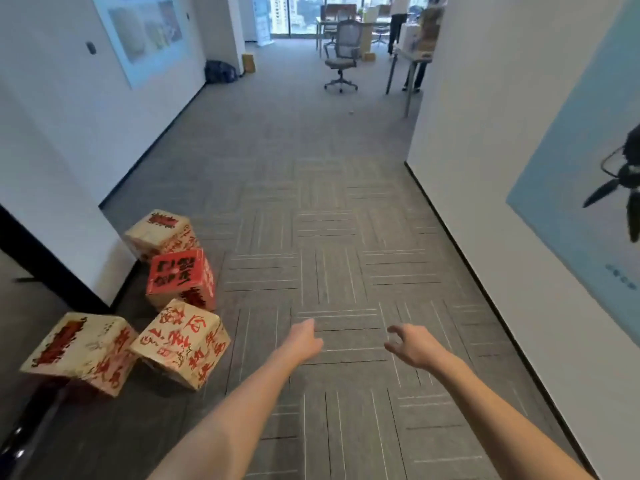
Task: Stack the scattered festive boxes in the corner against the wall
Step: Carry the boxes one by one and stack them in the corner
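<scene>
Several festive boxes lie scattered on the carpet at the lower left, by the wall corner. A cream box with red writing (160, 234) is farthest, a red box (180, 277) leans in front of it, a tilted cream box (181, 342) lies nearest my arms, and another cream box (79, 351) sits at the far left. My left hand (304, 341) reaches forward over the bare carpet, to the right of the boxes, empty with relaxed fingers. My right hand (408, 344) is also stretched out, fingers loosely curled, holding nothing.
A corridor with grey carpet tiles (329, 237) runs ahead between white walls. The left wall corner (100, 216) stands just behind the boxes. An office chair (343, 57), desks and a standing person are far down the hall. A poster hangs on the right wall (588, 188).
</scene>
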